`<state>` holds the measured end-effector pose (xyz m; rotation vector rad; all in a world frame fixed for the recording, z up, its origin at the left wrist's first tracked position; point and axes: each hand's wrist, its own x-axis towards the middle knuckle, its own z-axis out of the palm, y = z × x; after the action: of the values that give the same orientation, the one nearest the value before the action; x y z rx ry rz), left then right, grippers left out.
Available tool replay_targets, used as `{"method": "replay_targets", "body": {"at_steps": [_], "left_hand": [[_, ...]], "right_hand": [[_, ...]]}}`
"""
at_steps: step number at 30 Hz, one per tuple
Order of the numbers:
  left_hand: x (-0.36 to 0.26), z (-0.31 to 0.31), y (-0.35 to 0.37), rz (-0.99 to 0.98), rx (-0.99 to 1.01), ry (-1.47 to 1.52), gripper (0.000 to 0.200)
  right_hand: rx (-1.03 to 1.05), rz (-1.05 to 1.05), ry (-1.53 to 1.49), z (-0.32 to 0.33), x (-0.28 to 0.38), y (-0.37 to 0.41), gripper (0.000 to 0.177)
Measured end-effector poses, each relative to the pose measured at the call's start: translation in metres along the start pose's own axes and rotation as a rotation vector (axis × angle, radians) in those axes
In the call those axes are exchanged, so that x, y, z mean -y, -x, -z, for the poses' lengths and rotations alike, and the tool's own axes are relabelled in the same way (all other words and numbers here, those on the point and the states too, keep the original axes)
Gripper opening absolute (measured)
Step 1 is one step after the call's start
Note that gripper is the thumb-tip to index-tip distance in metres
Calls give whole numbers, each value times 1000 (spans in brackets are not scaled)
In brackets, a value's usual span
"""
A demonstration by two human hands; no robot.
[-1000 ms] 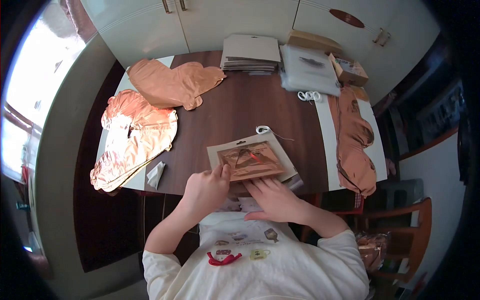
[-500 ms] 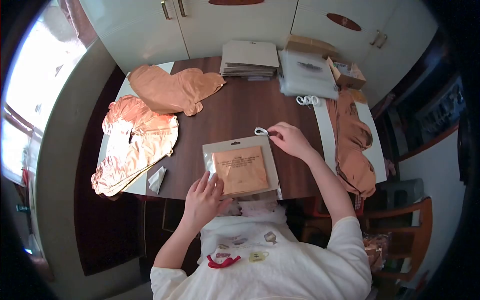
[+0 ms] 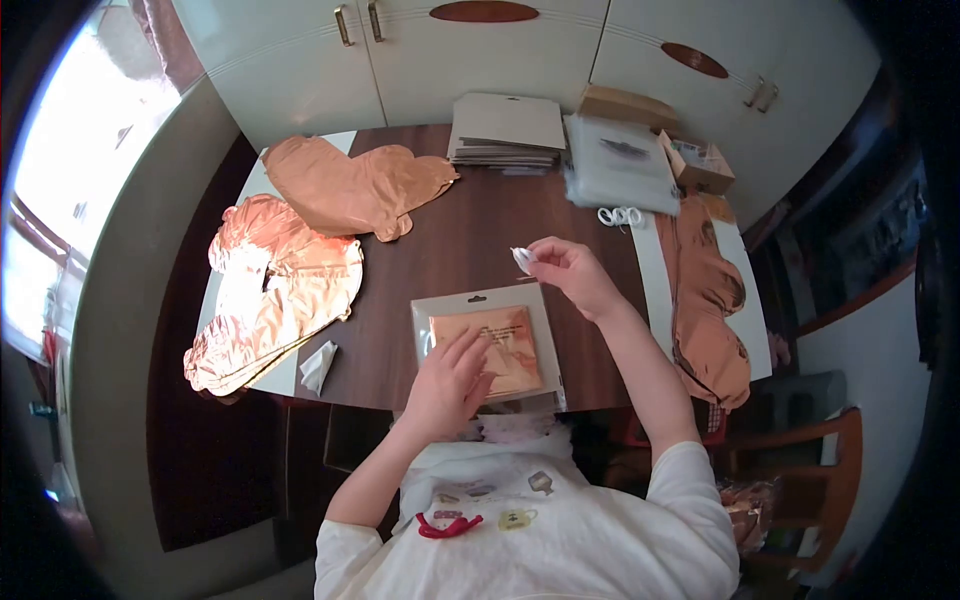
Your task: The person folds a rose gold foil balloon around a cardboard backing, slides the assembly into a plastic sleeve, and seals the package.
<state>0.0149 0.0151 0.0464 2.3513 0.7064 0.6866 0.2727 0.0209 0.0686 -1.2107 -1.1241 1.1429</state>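
A flat package [image 3: 510,300] with a card backing and a folded copper-coloured foil piece [image 3: 517,345] in it lies at the table's front edge. My left hand [image 3: 455,383] is over the left part of the package, fingers spread and holding nothing. Above and to the right of the package, my right hand [image 3: 570,275] pinches a small white coil [image 3: 522,260] between thumb and fingertips. Whether the left fingertips touch the package I cannot tell.
Copper foil shapes lie at the left [image 3: 290,290], back left [image 3: 355,180] and right [image 3: 705,310]. A card stack [image 3: 505,130], clear bags [image 3: 620,165], white coils [image 3: 620,216] and a small box [image 3: 698,160] sit at the back. Crumpled white tissue [image 3: 318,367] is front left.
My right hand has lifted the white coil slightly away from the package's top corner. My left hand has moved right and up, over the package's foil piece.
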Motion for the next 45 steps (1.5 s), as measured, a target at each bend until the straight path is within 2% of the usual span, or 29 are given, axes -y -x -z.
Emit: {"method": "replay_targets", "body": {"at_steps": [1, 4, 7, 8, 10, 11, 14, 20, 26, 29, 32, 35, 45], "left_hand": [[-3, 0, -8, 50, -34, 138, 54], [-10, -5, -35, 6, -185, 265, 57], [-7, -16, -47, -27, -224, 320, 41], [-7, -19, -47, 35, -154, 414, 34], [-7, -24, -45, 161, -10, 600, 21], [-9, -23, -43, 129, -19, 510, 18], [-21, -10, -39, 27, -49, 257, 10], [-29, 20, -45, -178, -147, -187, 7], [-22, 33, -54, -158, -168, -228, 10], [-18, 34, -56, -147, -167, -200, 12], [-14, 32, -56, -138, -145, -160, 14], [-12, 28, -54, -139, -135, -131, 15], [-5, 21, -54, -112, -108, -33, 16]], "right_hand": [[33, 36, -179, -7, 6, 5, 6], [106, 100, -339, -27, 20, 19, 9], [98, 107, -403, -36, 19, 25, 9], [84, 100, -420, -37, 19, 26, 8], [3, 140, -240, -35, 8, 24, 9], [-38, 159, -151, -35, 5, 24, 9], [-180, 395, 487, -36, 3, 27, 12], [-41, 395, 681, -34, 3, 35, 11], [103, 288, 502, -33, 4, 42, 12], [215, -58, 223, -33, 10, 47, 16], [262, -139, -69, -32, -6, 47, 20], [297, -236, -241, -36, -2, 49, 14], [199, -215, -195, -49, 1, 56, 14]]}}
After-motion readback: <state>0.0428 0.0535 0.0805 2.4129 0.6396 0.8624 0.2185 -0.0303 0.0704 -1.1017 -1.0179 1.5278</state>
